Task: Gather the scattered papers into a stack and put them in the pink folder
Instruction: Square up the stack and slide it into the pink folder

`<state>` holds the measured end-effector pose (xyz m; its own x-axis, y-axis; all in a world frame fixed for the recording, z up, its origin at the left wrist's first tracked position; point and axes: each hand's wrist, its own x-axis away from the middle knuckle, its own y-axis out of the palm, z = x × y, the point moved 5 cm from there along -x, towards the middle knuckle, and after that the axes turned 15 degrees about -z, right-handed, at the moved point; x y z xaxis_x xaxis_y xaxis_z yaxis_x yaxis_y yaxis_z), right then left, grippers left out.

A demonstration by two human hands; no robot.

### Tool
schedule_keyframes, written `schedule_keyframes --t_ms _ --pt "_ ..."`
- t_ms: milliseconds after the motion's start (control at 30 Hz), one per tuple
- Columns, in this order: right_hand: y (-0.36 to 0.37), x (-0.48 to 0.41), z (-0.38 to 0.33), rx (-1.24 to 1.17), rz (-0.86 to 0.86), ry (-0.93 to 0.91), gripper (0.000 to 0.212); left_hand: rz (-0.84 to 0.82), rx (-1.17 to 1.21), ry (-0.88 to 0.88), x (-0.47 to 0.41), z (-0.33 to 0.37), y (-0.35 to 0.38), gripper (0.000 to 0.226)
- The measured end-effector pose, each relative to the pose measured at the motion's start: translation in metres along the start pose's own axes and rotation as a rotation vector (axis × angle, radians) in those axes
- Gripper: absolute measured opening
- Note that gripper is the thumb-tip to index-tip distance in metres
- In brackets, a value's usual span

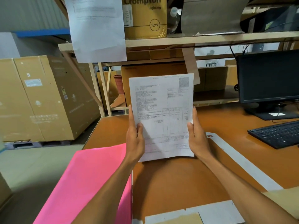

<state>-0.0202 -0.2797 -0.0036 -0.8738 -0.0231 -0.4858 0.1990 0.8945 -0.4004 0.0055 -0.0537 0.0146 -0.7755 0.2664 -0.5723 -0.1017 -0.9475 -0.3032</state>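
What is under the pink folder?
The pink folder rests on the orange desk's left edge, overhanging the floor. Whatever lies directly beneath it is covered; whether it is open cannot be told.

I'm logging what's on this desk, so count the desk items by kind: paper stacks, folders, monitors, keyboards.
Paper stacks: 1, the papers held upright between the left hand and right hand
Folders: 1, the pink folder at the desk's left edge
Monitors: 1, the black monitor
Keyboards: 1, the black keyboard
Total: 4
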Motion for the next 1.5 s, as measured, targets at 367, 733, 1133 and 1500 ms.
schedule_keyframes --t_ms 367,733,1133,1500 --pt "-0.020 -0.005 -0.021 -0.305 -0.088 0.003 0.049 -0.093 -0.077 -0.043 0.003 0.019 -0.026 0.064" --pt "0.010 0.013 0.011 -0.618 -0.320 0.200 0.059 -0.167 0.163 -0.304 0.026 -0.029 -0.015 0.054" --pt "0.025 0.011 0.021 -0.443 -0.297 0.156 0.063 -0.186 0.206 -0.485 0.045 -0.011 -0.012 0.054" --pt "-0.010 0.010 0.048 -0.504 0.018 0.233 0.062 -0.292 -0.917 -0.680 0.083 -0.044 -0.057 0.048"
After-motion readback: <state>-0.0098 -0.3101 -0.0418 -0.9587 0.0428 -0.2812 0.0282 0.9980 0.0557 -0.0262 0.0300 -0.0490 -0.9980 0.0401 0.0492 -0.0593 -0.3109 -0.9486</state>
